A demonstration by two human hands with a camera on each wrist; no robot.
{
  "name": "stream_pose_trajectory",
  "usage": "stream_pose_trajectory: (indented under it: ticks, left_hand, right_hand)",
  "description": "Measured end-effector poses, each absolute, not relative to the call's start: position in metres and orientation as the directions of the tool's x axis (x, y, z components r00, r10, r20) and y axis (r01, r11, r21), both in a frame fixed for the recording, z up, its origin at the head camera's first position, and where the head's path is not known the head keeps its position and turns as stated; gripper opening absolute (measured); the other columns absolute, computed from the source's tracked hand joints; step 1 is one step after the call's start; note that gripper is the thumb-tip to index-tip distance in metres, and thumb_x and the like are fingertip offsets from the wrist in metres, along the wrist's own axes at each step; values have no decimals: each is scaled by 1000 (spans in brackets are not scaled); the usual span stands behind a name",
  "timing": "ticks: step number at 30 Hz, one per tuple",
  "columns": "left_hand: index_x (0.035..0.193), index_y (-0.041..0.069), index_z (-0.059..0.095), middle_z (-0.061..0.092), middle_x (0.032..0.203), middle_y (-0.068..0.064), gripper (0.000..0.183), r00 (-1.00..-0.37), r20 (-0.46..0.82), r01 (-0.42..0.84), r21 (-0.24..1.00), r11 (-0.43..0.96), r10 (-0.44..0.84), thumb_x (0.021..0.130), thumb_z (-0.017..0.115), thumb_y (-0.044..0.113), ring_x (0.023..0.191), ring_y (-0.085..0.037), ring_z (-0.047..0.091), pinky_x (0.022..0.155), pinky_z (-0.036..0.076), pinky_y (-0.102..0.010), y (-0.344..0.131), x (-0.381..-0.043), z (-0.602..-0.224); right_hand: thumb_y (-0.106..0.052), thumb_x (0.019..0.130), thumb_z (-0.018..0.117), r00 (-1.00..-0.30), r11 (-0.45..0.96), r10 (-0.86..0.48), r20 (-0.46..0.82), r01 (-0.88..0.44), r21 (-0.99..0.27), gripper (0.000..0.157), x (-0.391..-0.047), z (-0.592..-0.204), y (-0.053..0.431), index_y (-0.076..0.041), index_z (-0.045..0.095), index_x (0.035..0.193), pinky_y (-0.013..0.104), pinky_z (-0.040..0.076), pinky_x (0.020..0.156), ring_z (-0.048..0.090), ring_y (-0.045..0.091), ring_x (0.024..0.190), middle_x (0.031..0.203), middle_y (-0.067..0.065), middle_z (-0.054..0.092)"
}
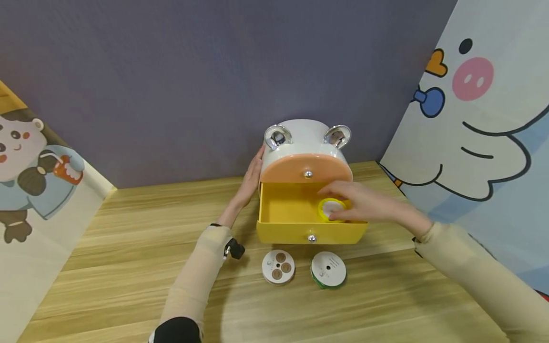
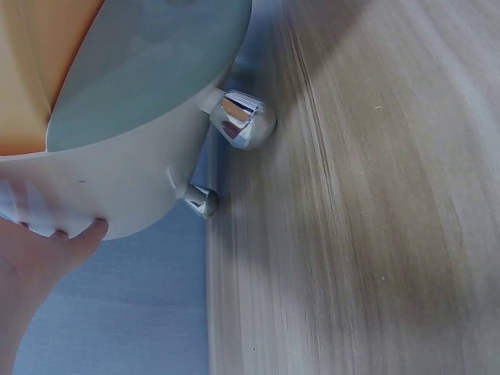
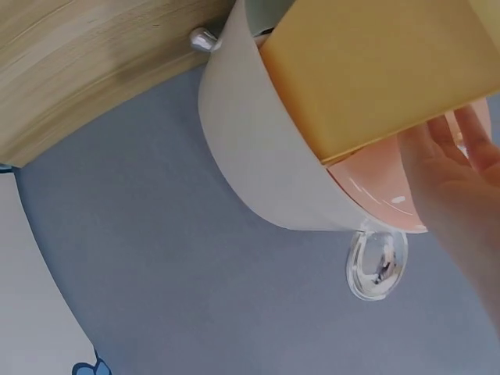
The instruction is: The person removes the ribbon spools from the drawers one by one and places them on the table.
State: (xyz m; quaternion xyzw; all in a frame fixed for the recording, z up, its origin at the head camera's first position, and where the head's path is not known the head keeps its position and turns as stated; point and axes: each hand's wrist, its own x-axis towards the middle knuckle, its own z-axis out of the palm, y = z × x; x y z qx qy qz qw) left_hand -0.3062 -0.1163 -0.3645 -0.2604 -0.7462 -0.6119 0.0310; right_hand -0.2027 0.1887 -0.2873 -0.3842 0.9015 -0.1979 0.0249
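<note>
In the head view a white animal-shaped drawer box (image 1: pixel 302 134) with silver ears stands with its lower yellow drawer (image 1: pixel 285 233) pulled out. My right hand (image 1: pixel 364 200) reaches into the drawer's right side and holds a yellow-rimmed spool (image 1: pixel 332 206) with a white face between thumb and fingers. The right wrist view shows this hand (image 3: pixel 457 180) past the drawer's edge, with the spool hidden. My left hand (image 1: pixel 250 178) rests against the box's left side. In the left wrist view its fingers (image 2: pixel 82 238) lie along the white shell.
Two more spools lie on the wooden table (image 1: pixel 141 267) before the drawer: a white-faced one with brown circles (image 1: pixel 278 267) and a white-faced one with a green edge (image 1: pixel 328 269). A grey wall (image 1: pixel 184 95) rises behind the box. The upper orange drawer (image 1: pixel 283 169) is closed.
</note>
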Motion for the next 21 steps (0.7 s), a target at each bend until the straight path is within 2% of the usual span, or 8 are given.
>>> stream_pose_trajectory:
  ticks: [7,14,21]
  left_hand:
    - [161,20,11,7,169,-5,53,-864,367,428,896,121,345,109,20,19,156,-26,6,126,7,-54,-116,-307,-365]
    - [161,19,11,7,169,-5,53,-864,367,430,893,129,344,109,20,21,156,-27,6,126,7,-54,-116,-307,-367]
    - [161,19,11,8,169,-4,52,-867,363,428,894,136,342,109,20,22,156,-25,7,126,6,-53,-116,-307,-366]
  right_hand:
    - [-17,82,81,-705,647,-708,46,-673,-358,55,-209,-290,187,-3,60,131,46,50,99,59,25,118,131,10,63]
    - [-10,75,83,-658,645,-753,4,-739,-195,58,-216,-292,180,-1,61,128,48,49,102,57,30,120,129,13,62]
    - [-4,79,76,-688,702,-711,-147,-706,-93,58,-220,-291,175,1,57,134,50,47,105,55,36,123,133,18,60]
